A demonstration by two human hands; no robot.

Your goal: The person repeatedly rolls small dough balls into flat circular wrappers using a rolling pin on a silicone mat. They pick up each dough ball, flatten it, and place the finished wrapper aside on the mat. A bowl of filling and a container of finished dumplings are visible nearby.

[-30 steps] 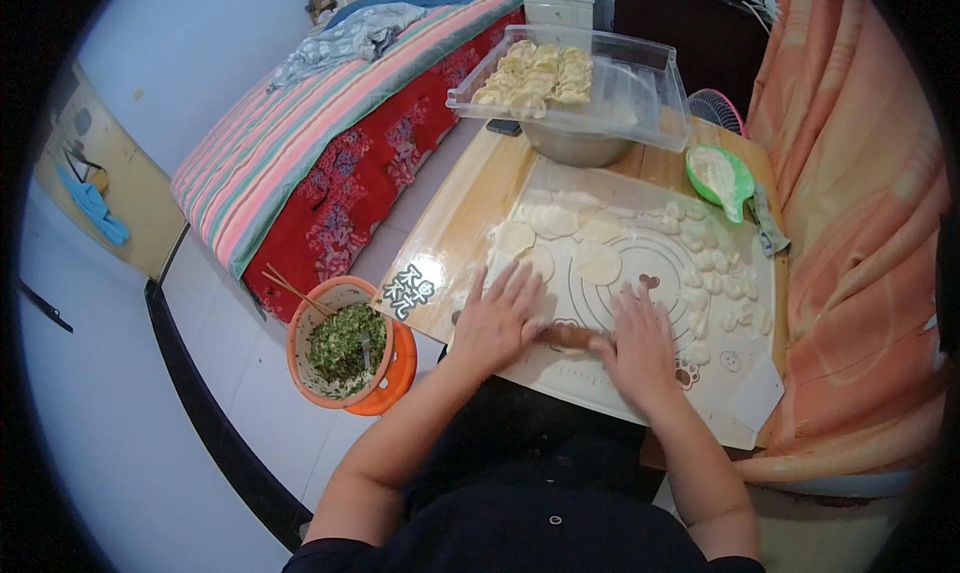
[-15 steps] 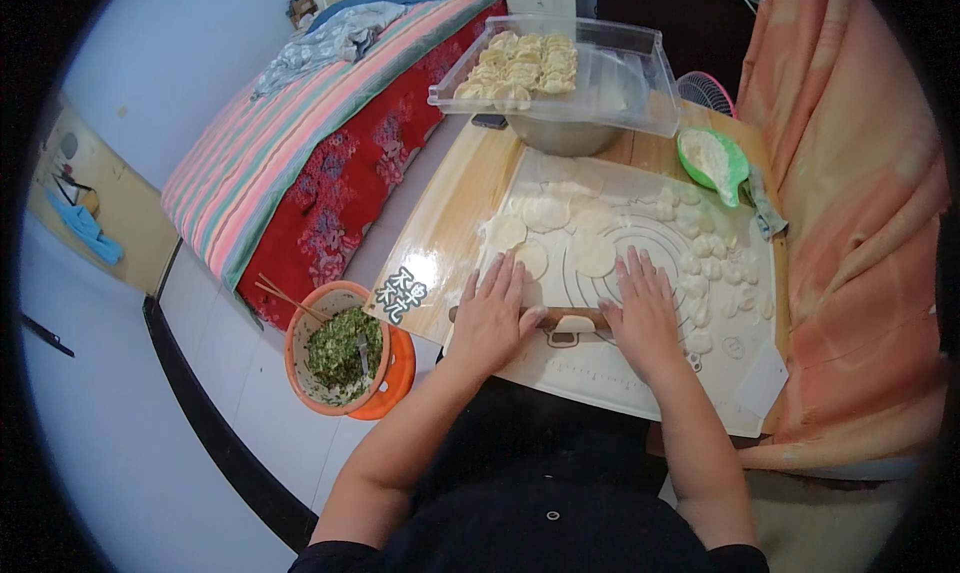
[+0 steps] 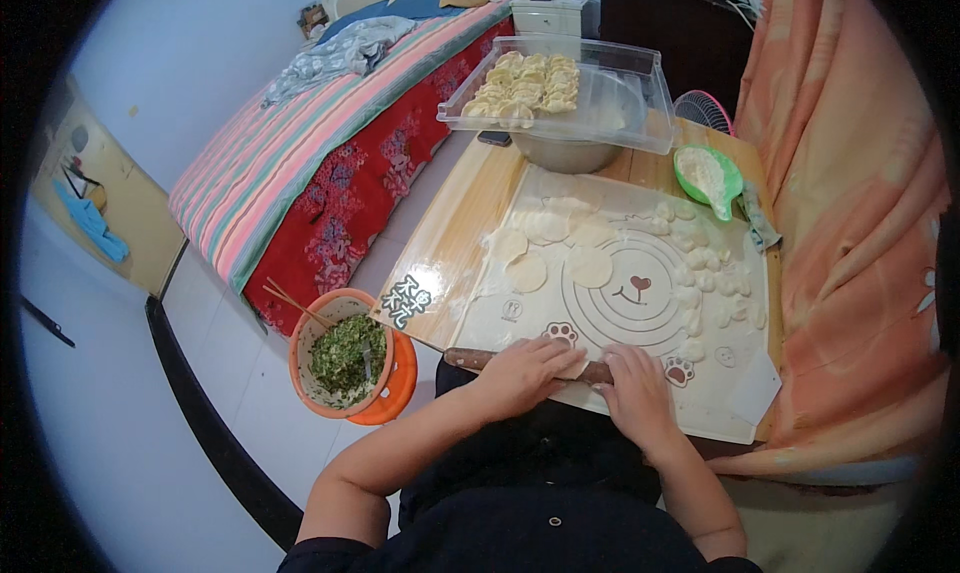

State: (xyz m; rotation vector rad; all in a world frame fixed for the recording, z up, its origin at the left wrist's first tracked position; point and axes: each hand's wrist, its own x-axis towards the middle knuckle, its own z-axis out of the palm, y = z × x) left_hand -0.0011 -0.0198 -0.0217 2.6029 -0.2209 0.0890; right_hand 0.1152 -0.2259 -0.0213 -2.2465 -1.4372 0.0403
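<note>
Home bedroom: striped bed point(image 3: 330, 133), curtain point(image 3: 850, 223)
</note>
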